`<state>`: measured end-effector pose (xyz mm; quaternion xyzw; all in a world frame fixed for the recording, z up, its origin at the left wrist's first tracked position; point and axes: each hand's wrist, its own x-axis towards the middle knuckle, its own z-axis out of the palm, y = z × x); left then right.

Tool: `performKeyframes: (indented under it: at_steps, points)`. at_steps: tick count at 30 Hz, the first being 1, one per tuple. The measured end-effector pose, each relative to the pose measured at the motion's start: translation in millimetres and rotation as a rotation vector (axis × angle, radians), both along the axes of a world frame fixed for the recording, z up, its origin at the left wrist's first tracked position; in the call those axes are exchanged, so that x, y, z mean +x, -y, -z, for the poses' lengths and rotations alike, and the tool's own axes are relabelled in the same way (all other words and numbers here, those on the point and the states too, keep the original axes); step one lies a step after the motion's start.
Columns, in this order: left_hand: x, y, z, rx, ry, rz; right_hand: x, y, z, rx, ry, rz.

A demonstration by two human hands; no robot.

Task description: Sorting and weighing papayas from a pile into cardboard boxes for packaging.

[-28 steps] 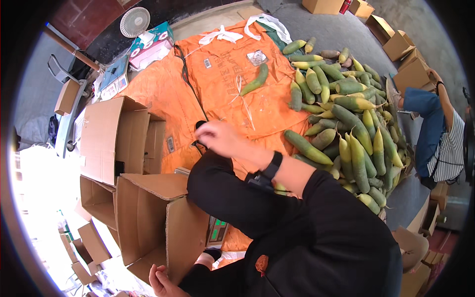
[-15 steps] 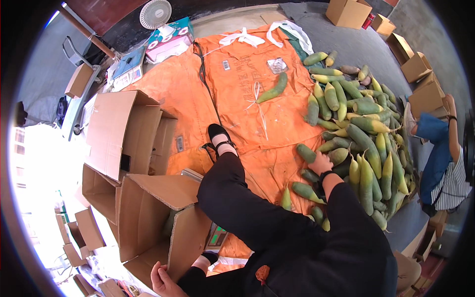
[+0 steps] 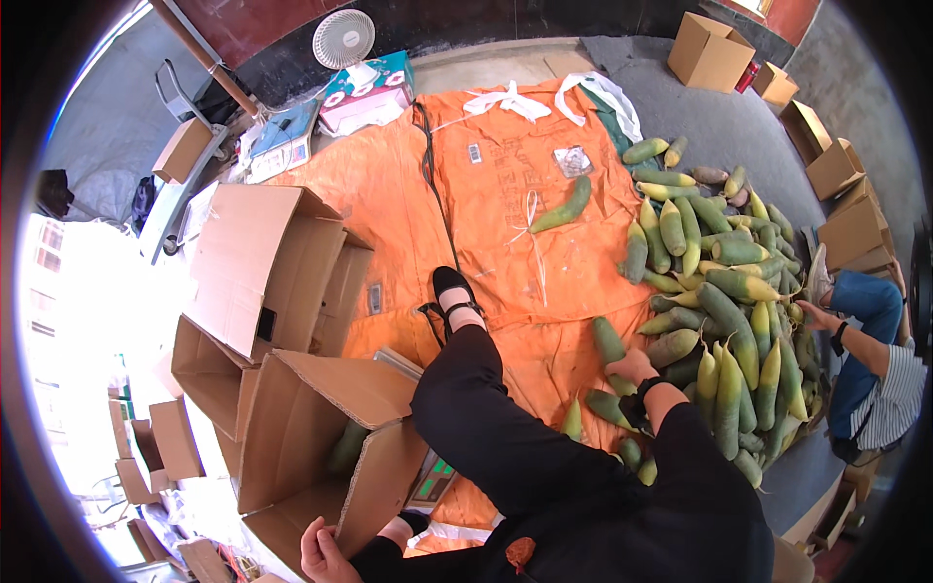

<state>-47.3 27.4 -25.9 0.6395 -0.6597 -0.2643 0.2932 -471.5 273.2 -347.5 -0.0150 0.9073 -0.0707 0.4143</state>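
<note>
Fingers point(image 3: 313, 532) of the left hand point(image 3: 330, 558) are half curled at the near edge of the open box point(image 3: 282, 413); I cannot tell if they pinch the cardboard or only rest against it. A light, steady touch seems best there, because a hard pull could bend the flap. Inside the open box, a dark green shape point(image 3: 348, 447) is partly hidden. Just to the right of the open box, a weighing device point(image 3: 433, 480) with a green display shows its edge. Next comes the bent leg point(image 3: 486, 413) in black trousers, so any movement over this side should be high enough to clear the knee.

Farther to the right of the open box, the right hand point(image 3: 634, 366) has its fingers wrapped around the lower part of a green radish point(image 3: 608, 339), above the orange sheet point(image 3: 554, 291). A grip closer to the middle would probably balance it better, and gentle pressure should protect the skin. Beyond it, still more to the right of the open box, lies the radish pile point(image 3: 734, 282), with a co-worker's hand point(image 3: 821, 319) at its far side; slow movement near there appears wise.
</note>
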Motion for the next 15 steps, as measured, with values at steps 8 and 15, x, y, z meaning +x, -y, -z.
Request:
performKeyframes:
  at_steps: [8, 15]
  points:
    - [14, -5, -7, 0.045, -0.095, 0.053, 16, 57, -26, -0.602, 0.172, 0.175]
    - [29, -5, -18, 0.118, -0.247, 0.067, 18, 158, -176, -1.19, -0.022, -0.197]
